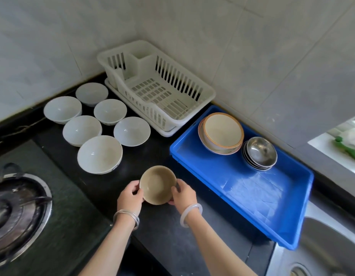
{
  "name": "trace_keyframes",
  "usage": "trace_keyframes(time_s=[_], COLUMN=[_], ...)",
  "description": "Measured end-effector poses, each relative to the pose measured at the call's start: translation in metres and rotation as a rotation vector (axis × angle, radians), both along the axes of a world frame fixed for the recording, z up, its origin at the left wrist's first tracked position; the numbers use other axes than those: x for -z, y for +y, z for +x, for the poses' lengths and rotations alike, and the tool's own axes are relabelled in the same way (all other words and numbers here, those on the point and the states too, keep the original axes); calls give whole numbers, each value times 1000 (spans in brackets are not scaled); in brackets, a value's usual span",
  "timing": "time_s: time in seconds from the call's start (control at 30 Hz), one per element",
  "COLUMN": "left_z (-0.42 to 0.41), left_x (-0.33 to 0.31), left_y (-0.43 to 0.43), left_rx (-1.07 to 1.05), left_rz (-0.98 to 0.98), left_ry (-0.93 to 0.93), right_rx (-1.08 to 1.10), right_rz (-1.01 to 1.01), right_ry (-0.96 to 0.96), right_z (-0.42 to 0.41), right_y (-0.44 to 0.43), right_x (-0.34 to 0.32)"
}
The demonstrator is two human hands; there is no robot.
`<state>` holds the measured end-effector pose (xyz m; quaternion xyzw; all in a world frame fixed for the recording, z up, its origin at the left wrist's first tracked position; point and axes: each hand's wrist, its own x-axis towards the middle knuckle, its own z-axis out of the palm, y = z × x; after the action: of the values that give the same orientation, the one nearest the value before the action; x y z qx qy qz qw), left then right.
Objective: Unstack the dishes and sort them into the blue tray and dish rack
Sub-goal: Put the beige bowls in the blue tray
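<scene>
six white bowls (97,124) on counter, both hands (156,198) clasping one tan bowl (157,184)

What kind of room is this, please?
Most likely a home kitchen: a gas burner is set in the black counter, a steel sink sits at the right, and a white dish rack stands against tiled walls.

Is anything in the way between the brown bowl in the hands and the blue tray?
Nothing visible blocks it. The brown bowl, held by the left hand and right hand, has bare black counter between it and the blue tray, whose near part is free.
</scene>
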<state>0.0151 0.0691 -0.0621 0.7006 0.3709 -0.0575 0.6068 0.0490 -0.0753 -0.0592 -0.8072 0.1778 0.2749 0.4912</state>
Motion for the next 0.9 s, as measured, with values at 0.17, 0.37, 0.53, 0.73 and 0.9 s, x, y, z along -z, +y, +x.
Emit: trace_keyframes(time_s=[0.17, 0.37, 0.53, 0.73, 0.9], left_z=[25, 62, 82, 93, 104], left_x=[-40, -73, -68, -41, -18], left_y=[-32, -116, -206, -289, -329], left_rx=[91, 322, 570, 689, 699], left_rz=[-99, -225, -243, -305, -250], left_ry=[-129, -198, -128, 40, 90], right_rx=[222, 599, 907, 1149, 1287], right_rz=[102, 269, 318, 340, 370], right_ry=[-225, -305, -322, -295, -254], right_z=[0, 7, -5, -17, -6], right_y=[-37, -115, -188, -245, -269], right_x=[-27, -51, -42, -15, 5])
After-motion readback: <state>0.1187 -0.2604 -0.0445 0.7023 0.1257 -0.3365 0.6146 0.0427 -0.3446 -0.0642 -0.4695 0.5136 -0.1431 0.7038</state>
